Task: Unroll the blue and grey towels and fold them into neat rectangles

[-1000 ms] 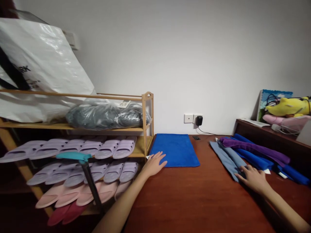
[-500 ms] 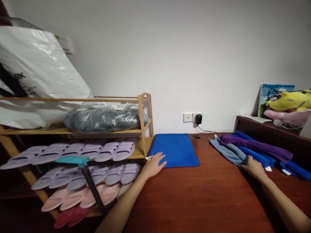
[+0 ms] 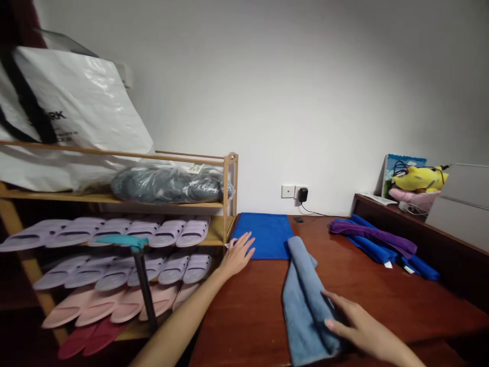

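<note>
My left hand lies flat with fingers spread on the lower left corner of a blue cloth, which is laid out on the desk. In front of me a grey-blue towel lies lengthwise, its right side still rolled and its left side spread flat. The towel's far end touches the blue cloth's right corner. My right hand is at the towel's right edge, thumb and fingers apart, the fingertips touching the roll. Farther right, a purple towel lies across several rolled blue towels.
On the left stands a wooden rack with lilac and pink slippers, and a black pole with a teal top in front. A raised shelf with a yellow plush toy borders the reddish-brown desk.
The grey-blue towel has come from the pile at right to the desk in front of me, partly unrolled. My right hand moved nearer with it; my left stays on the blue cloth.
</note>
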The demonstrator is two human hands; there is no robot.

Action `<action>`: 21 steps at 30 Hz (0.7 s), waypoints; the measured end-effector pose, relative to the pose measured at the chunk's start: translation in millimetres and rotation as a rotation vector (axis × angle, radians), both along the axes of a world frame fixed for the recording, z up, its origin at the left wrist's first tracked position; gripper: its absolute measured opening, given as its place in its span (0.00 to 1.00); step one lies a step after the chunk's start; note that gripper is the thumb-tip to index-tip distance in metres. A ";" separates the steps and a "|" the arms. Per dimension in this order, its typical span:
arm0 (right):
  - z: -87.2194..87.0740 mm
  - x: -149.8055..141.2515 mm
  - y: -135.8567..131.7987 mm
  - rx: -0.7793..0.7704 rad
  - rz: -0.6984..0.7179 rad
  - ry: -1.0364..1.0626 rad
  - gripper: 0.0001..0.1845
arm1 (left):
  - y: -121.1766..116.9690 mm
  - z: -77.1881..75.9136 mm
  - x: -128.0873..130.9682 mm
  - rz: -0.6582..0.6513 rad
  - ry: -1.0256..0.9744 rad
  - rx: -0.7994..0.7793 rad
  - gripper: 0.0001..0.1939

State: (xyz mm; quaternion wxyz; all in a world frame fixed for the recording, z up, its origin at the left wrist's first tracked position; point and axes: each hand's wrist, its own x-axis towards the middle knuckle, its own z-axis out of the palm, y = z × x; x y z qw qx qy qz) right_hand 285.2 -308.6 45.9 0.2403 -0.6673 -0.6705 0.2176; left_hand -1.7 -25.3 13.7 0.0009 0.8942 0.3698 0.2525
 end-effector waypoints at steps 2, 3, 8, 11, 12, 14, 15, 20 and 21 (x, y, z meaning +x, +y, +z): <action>-1.5 -21.3 -14.7 -0.031 0.049 -0.084 0.35 | -27.6 5.5 1.9 -0.033 -0.012 -0.030 0.22; 0.6 -28.2 -17.5 -0.013 0.060 -0.132 0.34 | -44.6 7.9 2.7 -0.062 -0.001 -0.067 0.23; 8.9 -52.5 -1.2 0.115 0.026 -0.328 0.28 | -133.6 16.8 5.1 -0.358 0.114 -0.326 0.28; 2.8 -62.1 12.0 0.138 0.097 -0.385 0.30 | -166.0 21.1 6.5 -0.507 0.192 -0.378 0.30; 0.2 -62.8 14.4 0.122 0.129 -0.404 0.30 | -171.8 22.5 6.9 -0.522 0.211 -0.380 0.31; -3.7 -58.7 15.2 0.079 0.117 -0.451 0.28 | -177.8 25.0 6.5 -0.511 0.236 -0.386 0.30; -4.6 -53.9 13.8 0.066 0.070 -0.478 0.28 | -179.1 26.1 5.7 -0.501 0.242 -0.394 0.30; 0.4 -12.1 -3.8 -0.045 -0.168 -0.622 0.25 | -185.5 31.3 -3.9 -0.516 0.264 -0.426 0.30; 2.1 -4.9 -7.6 -0.066 -0.211 -0.656 0.25 | -188.3 32.4 -6.6 -0.529 0.269 -0.426 0.31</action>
